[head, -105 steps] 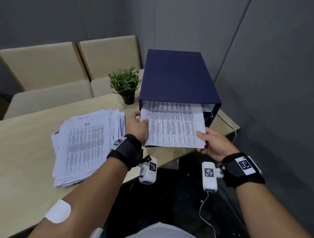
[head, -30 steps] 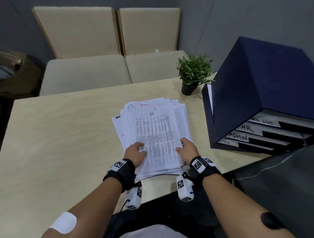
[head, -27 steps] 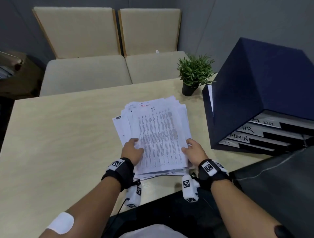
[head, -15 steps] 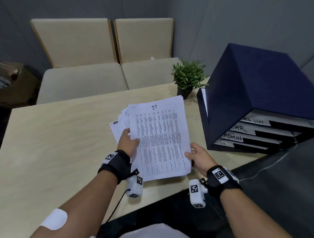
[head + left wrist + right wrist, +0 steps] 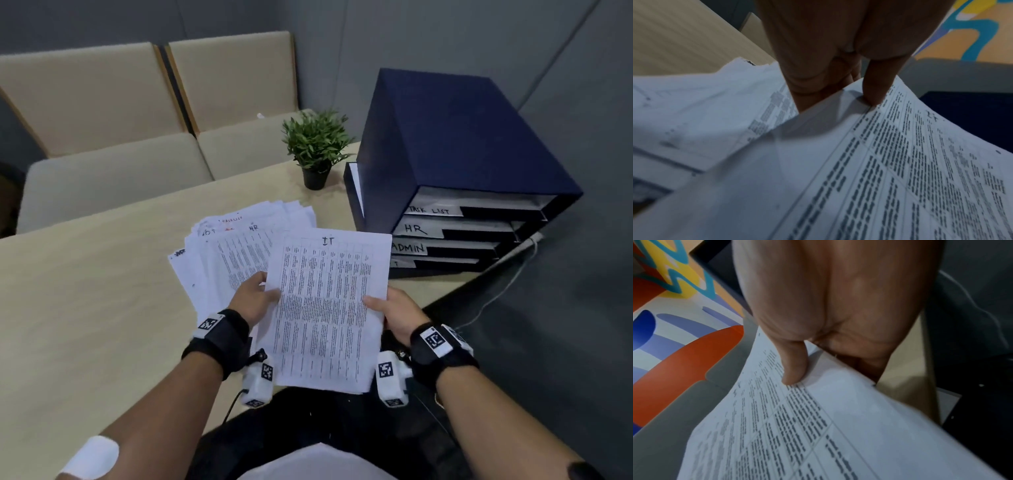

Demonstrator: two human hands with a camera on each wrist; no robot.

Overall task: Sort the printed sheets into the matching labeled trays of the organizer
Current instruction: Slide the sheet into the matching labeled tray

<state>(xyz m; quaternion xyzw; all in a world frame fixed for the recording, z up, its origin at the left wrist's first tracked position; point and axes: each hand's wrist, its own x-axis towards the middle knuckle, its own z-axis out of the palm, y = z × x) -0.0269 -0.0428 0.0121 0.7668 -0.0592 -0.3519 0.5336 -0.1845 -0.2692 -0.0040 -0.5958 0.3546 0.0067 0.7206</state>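
Two hands hold one printed sheet (image 5: 329,308) marked "IT" in the air: the left hand (image 5: 251,301) has its grip clamped on the left edge, the right hand (image 5: 394,313) on the right edge. Behind it, the pile of sheets (image 5: 236,250) lies on the surface (image 5: 85,291). Further right stands the blue organizer (image 5: 455,144), its trays labeled TASK LIST, HR, ADMIN, with a small plant (image 5: 317,147) beside it.

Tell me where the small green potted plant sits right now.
In the head view the small green potted plant in its black pot stands on the far edge of the pale wooden table, just left of the navy blue tray organizer, beyond the loose paper pile.
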